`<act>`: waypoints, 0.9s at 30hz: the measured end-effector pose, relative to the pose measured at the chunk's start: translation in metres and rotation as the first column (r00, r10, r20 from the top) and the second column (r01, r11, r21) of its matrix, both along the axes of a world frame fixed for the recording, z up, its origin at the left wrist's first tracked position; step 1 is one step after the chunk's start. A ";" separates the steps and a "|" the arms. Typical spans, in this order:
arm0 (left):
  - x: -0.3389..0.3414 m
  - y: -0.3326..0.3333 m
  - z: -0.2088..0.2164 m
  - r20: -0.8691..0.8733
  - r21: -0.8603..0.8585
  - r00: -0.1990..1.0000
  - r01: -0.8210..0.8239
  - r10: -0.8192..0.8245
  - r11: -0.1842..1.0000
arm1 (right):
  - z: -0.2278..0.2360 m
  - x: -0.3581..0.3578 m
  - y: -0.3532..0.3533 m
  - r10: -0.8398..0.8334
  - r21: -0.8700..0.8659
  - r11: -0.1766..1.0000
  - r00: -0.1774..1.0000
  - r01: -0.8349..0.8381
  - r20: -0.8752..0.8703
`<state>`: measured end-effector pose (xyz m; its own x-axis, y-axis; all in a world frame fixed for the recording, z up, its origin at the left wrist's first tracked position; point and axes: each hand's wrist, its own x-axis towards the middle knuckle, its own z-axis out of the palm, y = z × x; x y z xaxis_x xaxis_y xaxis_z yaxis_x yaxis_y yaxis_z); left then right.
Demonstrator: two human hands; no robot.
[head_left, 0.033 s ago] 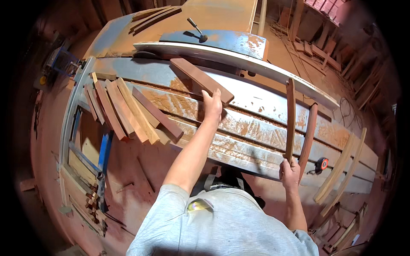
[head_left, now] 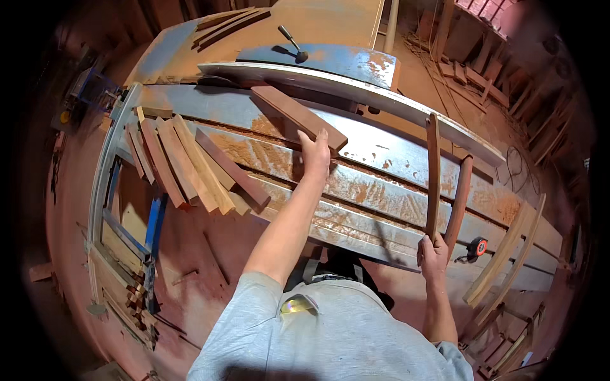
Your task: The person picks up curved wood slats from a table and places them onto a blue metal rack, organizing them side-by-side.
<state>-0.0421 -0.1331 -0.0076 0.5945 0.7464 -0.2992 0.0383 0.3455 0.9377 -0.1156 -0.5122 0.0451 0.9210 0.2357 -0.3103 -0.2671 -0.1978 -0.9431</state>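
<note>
My left hand (head_left: 316,151) is closed on the near end of a thick brown wooden board (head_left: 295,114). This board slants across the metal machine table (head_left: 362,187), its far end close to the long fence (head_left: 356,89). Closed on the near end of a narrow dark wooden strip (head_left: 433,178), my right hand (head_left: 434,254) is at the table's front edge. Just right of that strip lies a reddish, slightly curved strip (head_left: 459,203). Several wooden pieces (head_left: 184,159), pale to dark brown, lie side by side on the left, their near ends jutting past the table edge.
An orange-and-black tape measure (head_left: 476,247) rests right of my right hand, near two pale strips (head_left: 502,257). Behind the fence are a lever (head_left: 289,38) and more strips (head_left: 229,28). Sawdust covers parts of the table. A blue-edged frame (head_left: 154,228) stands at left.
</note>
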 end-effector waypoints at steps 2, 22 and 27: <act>0.024 0.006 -0.008 0.076 -0.001 0.997 0.014 -0.014 1.000 | 0.005 0.026 -0.004 0.025 0.017 1.000 1.000 -0.026 0.009; 0.122 0.046 -0.003 -0.377 0.191 0.926 0.103 -0.024 0.976 | 0.039 0.231 0.055 0.729 -0.800 0.542 0.618 -0.257 0.295; 0.118 0.054 -0.009 -0.395 0.192 0.919 0.090 -0.007 0.977 | 0.044 0.262 0.070 0.795 -0.819 0.495 0.530 -0.289 0.293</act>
<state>0.0763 -0.0791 -0.0169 0.4979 0.7888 -0.3605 0.4272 0.1387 0.8935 0.1462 -0.4419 0.0896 0.6675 0.7407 -0.0758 0.6671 -0.6402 -0.3810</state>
